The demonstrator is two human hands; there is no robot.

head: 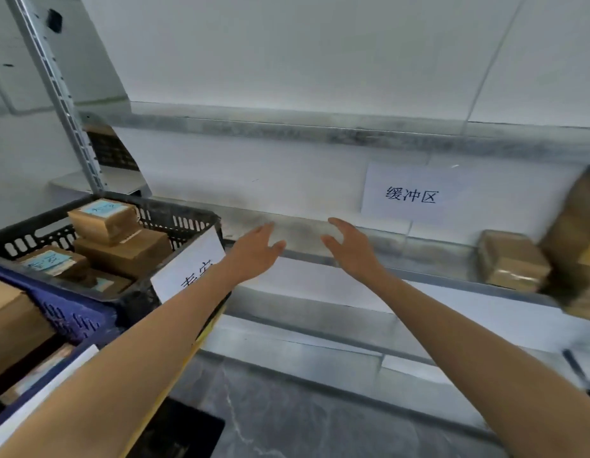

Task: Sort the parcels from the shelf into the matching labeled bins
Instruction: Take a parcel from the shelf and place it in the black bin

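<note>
My left hand (254, 252) and my right hand (351, 249) reach side by side toward a bare stretch of the metal shelf (419, 256), fingers spread and holding nothing. On the shelf at the right a small taped cardboard parcel (511, 259) stands beside a larger brown parcel (574, 239) that is cut off by the frame edge. At the left a black slotted bin (181, 219) holds several brown parcels (121, 249), some with blue labels. A white paper label (191, 262) hangs on the bin's front; my left forearm hides part of it.
A white sign (410, 193) with black characters is stuck on the wall behind the shelf. A blue bin (72, 322) with cardboard parcels sits below the black one at the lower left. A perforated shelf upright (67, 104) rises behind the bins. Grey marbled floor (287, 418) lies below.
</note>
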